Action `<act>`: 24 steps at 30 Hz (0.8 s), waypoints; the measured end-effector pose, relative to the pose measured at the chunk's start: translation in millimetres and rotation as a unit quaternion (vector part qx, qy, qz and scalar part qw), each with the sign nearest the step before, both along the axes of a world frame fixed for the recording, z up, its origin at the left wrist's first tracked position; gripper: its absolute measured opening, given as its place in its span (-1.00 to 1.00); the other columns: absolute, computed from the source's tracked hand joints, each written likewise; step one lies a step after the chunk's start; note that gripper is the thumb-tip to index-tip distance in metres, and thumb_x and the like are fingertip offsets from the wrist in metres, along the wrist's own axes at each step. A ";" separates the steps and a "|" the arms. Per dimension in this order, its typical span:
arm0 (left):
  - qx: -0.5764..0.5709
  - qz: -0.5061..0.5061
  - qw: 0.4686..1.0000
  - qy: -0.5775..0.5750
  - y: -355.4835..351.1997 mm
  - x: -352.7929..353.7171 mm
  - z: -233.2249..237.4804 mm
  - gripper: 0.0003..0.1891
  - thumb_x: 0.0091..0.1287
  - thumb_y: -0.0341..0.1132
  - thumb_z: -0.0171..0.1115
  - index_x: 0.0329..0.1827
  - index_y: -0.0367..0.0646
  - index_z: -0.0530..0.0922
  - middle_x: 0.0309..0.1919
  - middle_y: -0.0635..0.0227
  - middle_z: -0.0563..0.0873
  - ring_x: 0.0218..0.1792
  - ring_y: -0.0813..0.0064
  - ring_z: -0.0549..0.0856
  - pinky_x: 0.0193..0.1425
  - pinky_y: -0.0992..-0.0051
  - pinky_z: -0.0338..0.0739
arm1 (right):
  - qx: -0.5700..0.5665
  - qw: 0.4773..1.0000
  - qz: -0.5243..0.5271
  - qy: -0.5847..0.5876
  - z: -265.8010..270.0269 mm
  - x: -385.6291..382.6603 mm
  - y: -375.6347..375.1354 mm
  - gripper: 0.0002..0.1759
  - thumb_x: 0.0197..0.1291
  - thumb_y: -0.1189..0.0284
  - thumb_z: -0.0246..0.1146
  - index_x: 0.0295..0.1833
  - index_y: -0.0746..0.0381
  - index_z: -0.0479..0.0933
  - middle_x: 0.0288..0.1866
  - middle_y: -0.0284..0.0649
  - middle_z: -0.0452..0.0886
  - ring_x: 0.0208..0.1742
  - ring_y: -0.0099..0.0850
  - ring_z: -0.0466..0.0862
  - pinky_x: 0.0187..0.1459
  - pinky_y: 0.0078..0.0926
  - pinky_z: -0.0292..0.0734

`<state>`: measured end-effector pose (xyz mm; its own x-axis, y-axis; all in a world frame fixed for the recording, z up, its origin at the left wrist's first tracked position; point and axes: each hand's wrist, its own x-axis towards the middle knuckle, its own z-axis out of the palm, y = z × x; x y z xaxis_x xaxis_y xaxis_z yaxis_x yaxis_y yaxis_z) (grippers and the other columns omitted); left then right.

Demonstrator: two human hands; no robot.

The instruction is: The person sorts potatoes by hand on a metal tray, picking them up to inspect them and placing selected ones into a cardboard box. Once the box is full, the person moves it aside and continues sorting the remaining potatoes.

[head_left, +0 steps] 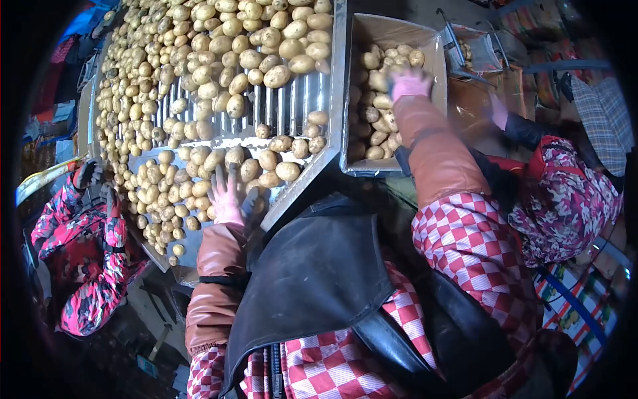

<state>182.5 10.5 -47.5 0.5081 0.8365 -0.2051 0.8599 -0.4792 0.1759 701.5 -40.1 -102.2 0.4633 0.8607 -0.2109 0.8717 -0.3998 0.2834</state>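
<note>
Counts: two hands of the wearer in view, both in pink gloves. One open brown cardboard box (389,30). Two co-workers. The yellow-brown potatoes (276,76) are too many to count, well over a hundred on the grey metal roller surface (292,110) and some dozens in the box.

Potatoes: oval to round, dull yellow skin with earth-brown smudges, mixed sizes. They lie densely packed at the far end of the surface and thinner at the near end, where bare rollers show between them. The box stands just beside the surface's right edge, filled past half.

Left hand (226,196): arm in a rust-brown sleeve, reaching forward. The palm is down and the fingers are spread wide, resting on the near row of potatoes; nothing is gripped.

Right hand (411,84): arm stretched out over the box, the hand above the potatoes inside. It is motion-blurred, so whether it holds one cannot be told.

A co-worker in a red patterned jacket (86,253) stands at the left. A co-worker in a pink floral jacket (571,193) stands at the right.
</note>
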 end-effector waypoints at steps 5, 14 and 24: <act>-0.003 0.016 1.000 0.017 -1.2 3.7 -7.5 -0.06 0.30 0.11 0.33 0.68 0.15 0.06 0.62 -0.04 0.06 0.60 -0.15 0.08 0.61 -0.15 -0.05 | 0.255 0.951 -0.122 0.129 -24.4 33.7 -30.3 -0.35 0.20 0.23 0.32 0.43 0.00 0.39 0.44 -0.18 0.40 0.51 -0.08 0.29 0.41 -0.16 0.35; 0.055 0.025 0.998 0.034 -0.5 3.5 -30.5 -0.07 0.27 0.25 0.27 0.66 0.19 0.10 0.62 0.02 0.07 0.60 -0.10 0.08 0.59 -0.22 -0.08 | -0.133 0.935 -0.227 0.236 17.9 -89.7 -14.0 -0.28 0.20 0.21 0.37 0.48 -0.02 0.36 0.57 -0.06 0.26 0.38 0.06 0.49 0.37 -0.07 0.42; 0.063 0.023 0.998 0.016 -2.2 10.0 -18.5 -0.11 0.31 0.16 0.28 0.66 0.16 0.11 0.60 -0.01 0.11 0.57 -0.13 0.14 0.59 -0.21 -0.05 | -0.148 0.973 0.132 0.121 -25.7 -84.4 52.7 -0.45 0.18 0.31 0.22 0.33 0.07 0.54 0.56 -0.07 0.30 0.67 -0.03 0.05 0.54 0.19 -0.01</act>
<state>192.5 8.3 -66.0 0.4643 0.8787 -0.1113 0.8853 -0.4565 0.0888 617.1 12.6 -128.0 0.1396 0.8278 -0.5434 0.9885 -0.0845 0.1253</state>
